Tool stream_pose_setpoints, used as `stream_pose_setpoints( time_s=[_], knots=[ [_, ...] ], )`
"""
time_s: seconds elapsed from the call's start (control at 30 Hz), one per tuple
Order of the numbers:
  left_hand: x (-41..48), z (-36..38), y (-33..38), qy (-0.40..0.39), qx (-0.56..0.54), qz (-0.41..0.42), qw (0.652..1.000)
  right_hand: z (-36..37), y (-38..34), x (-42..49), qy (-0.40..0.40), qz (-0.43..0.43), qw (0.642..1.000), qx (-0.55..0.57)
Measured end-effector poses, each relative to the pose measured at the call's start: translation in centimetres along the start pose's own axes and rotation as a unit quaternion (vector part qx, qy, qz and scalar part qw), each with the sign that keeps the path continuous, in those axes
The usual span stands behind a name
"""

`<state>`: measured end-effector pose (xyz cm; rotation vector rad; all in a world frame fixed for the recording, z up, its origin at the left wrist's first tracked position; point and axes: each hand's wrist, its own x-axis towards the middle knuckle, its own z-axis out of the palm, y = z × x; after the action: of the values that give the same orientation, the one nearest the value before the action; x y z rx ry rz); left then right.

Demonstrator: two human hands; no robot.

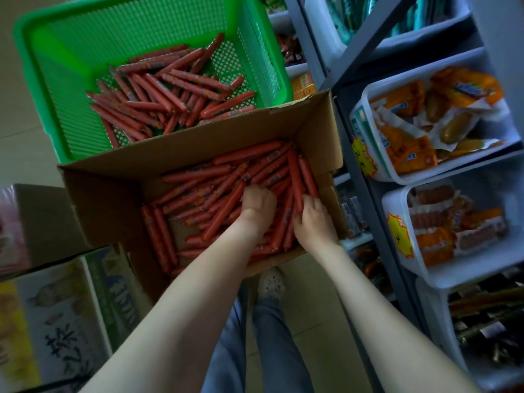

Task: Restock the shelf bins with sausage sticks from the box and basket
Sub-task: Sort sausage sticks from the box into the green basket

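Gathering sausage sticks [198, 177] in box [113, 199]; left hand [259, 199], right hand [313, 219], my fingers curled round bundles. Align parallel before lifting.

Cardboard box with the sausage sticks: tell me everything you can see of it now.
The cardboard box is brown corrugated board, open-topped with flaps raised, standing just in front of the green basket. Red sausage sticks lie loose inside, with bare floor showing in places. The left hand and right hand both reach in, fingers curled around sticks.
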<state>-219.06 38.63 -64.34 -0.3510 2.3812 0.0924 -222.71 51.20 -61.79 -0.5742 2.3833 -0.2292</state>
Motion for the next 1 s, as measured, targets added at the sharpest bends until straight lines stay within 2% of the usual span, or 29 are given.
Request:
stream_pose_setpoints(
  time_s=[0.07, 0.13, 0.2, 0.23, 0.27, 0.3, 0.37, 0.4, 0.47, 0.5, 0.6, 0.67, 0.77, 0.8, 0.83, 0.87, 0.93, 1.0],
  knots=[
    [-1.5, 0.3, -1.5, 0.007, -0.093, 0.004, 0.996, 0.1, -0.3, 0.0, 0.015, -0.009, 1.0, -0.014],
    [-3.7, 0.8, -3.3, -0.005, -0.215, 0.01, 0.977, 0.3, -1.1, -0.2, 0.054, -0.036, 0.998, 0.006],
    [-6.2, 1.3, -5.2, -0.033, -0.338, 0.011, 0.94, 0.5, -2.5, -0.5, 0.077, -0.038, 0.991, 0.101],
    [-7.5, 1.6, -6.2, -0.043, -0.394, 0.005, 0.918, 0.5, -3.5, -0.7, 0.063, -0.021, 0.983, 0.173],
    [-8.8, 1.8, -7.1, -0.048, -0.441, -0.003, 0.896, 0.7, -4.8, -0.9, 0.032, 0.009, 0.965, 0.258],
    [-9.8, 2.0, -7.8, -0.045, -0.48, -0.01, 0.876, 0.9, -6.1, -1.2, -0.011, 0.044, 0.934, 0.356],
    [-11.5, 2.6, -8.8, -0.035, -0.554, -0.011, 0.831, 1.9, -8.5, -1.7, -0.114, 0.091, 0.837, 0.528],
    [-12.3, 2.7, -9.1, -0.039, -0.592, -0.004, 0.805, 2.3, -9.6, -1.8, -0.152, 0.092, 0.801, 0.572],
    [-13.7, 3.1, -9.9, -0.055, -0.654, 0.01, 0.754, 2.5, -12.0, -2.3, -0.184, 0.057, 0.78, 0.595],
    [-14.4, 3.3, -10.4, -0.065, -0.692, 0.012, 0.719, 2.4, -13.2, -2.7, -0.19, 0.031, 0.78, 0.595],
    [-16.4, 4.0, -12.4, -0.061, -0.812, 0.017, 0.58, 2.6, -16.7, -3.6, -0.228, -0.04, 0.79, 0.567],
    [-17.7, 4.4, -13.8, -0.032, -0.846, 0.029, 0.531, 3.2, -19.0, -4.1, -0.266, -0.08, 0.805, 0.524],
    [-19.2, 5.3, -15.9, 0.013, -0.88, 0.016, 0.475, 3.6, -21.3, -4.0, -0.322, -0.104, 0.786, 0.517],
    [-19.6, 5.8, -16.6, 0.02, -0.894, 0.012, 0.448, 3.9, -21.3, -3.6, -0.329, -0.104, 0.79, 0.507],
    [-20.1, 6.4, -17.5, 0.022, -0.903, 0.012, 0.428, 4.2, -21.1, -3.1, -0.326, -0.102, 0.81, 0.477],
    [-20.6, 7.1, -18.3, 0.018, -0.908, 0.015, 0.417, 4.9, -20.3, -2.4, -0.307, -0.104, 0.85, 0.415],
    [-21.5, 8.8, -19.6, 0.001, -0.904, 0.016, 0.427, 6.7, -18.2, -1.7, -0.282, -0.122, 0.909, 0.281],
    [-22.2, 10.4, -20.3, -0.017, -0.896, 0.013, 0.443, 8.8, -16.0, -1.6, -0.313, -0.163, 0.926, 0.135]
  ],
)
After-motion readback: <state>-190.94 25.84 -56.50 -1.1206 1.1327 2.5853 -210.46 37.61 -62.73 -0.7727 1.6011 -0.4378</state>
